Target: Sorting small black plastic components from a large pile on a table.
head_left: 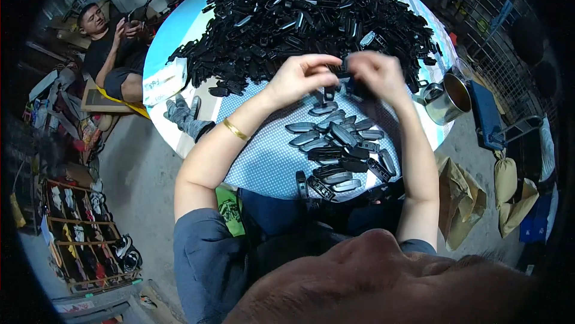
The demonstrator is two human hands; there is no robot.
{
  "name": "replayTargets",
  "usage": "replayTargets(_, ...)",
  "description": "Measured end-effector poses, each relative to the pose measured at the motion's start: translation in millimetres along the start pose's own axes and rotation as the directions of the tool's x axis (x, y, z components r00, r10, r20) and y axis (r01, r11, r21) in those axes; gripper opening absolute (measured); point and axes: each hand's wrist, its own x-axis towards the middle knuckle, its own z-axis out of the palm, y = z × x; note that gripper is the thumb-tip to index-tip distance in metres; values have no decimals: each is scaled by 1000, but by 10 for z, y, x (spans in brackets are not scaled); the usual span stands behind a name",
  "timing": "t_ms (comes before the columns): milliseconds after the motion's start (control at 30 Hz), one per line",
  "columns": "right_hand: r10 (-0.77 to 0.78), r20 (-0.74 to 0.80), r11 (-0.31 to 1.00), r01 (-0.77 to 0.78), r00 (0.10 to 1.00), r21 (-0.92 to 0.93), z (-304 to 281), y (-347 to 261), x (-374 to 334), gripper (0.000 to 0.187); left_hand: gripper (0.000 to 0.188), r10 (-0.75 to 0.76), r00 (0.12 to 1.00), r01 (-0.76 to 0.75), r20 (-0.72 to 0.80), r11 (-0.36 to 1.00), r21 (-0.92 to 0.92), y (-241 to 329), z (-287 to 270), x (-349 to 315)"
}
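Over the round table point(263, 165), my left hand point(304, 77) curls its thumb and forefinger toward my right hand. The fingers of my right hand point(378, 73) are bunched and slightly blurred. Dark pieces lie behind and below the fingertips, so whatever either hand pinches cannot be made out. Between my forearms is a loose group of small black oblong plastic cases point(343, 135), resembling key fob shells. Beyond my hands rises a large heap of similar black pieces point(281, 18).
Left on the table are a white plastic bag point(166, 81) and grey gloves point(182, 113). A metal mug point(448, 100) stands at the right edge. Another person point(111, 45) sits at the far left, hands raised. Brown sacks point(460, 201) and a shoe rack point(90, 234) stand on the floor.
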Motion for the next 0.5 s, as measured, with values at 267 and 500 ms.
replayTargets(267, 59, -287, 752, -231, 956, -617, -521, 610, 106, 21, 27, 337, 920, -357, 201, 505, 786, -268, 88, 130)
replayTargets(500, -48, -280, 765, -145, 959, -628, -381, 450, 140, 38, 27, 299, 930, -330, 216, 412, 849, -354, 97, 117)
